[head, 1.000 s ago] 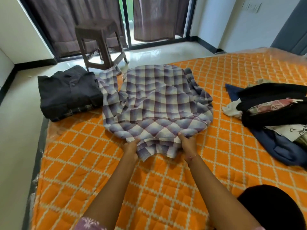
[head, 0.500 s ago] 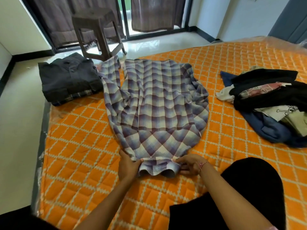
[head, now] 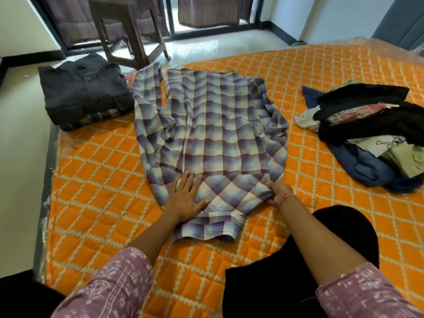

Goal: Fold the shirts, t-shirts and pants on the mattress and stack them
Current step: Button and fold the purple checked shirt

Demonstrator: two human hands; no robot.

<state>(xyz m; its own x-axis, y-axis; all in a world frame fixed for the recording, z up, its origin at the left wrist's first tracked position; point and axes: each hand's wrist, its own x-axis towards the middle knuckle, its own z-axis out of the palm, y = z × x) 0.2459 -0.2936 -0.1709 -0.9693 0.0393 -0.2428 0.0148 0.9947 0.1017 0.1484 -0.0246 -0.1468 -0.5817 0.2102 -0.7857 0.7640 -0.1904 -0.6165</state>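
A purple and white checked shirt (head: 213, 134) lies back up on the orange quilted mattress (head: 96, 184), collar end nearest me. My left hand (head: 185, 198) rests flat on the shirt near the collar, fingers spread. My right hand (head: 278, 193) pinches the shirt's right shoulder edge. A folded dark shirt stack (head: 85, 90) sits at the mattress's far left corner. A heap of unfolded clothes (head: 371, 131), black, blue and printed, lies at the right.
A brown plastic stool (head: 128, 31) stands on the white floor beyond the mattress, in front of curtained glass doors. The mattress's left edge (head: 46, 180) drops to the floor. My black-clad knee (head: 321, 260) rests on the mattress at the lower right.
The shirt has been drawn toward me and lies flatter and longer. My left hand let go of the collar and now presses flat; my right hand shifted to the shoulder edge.
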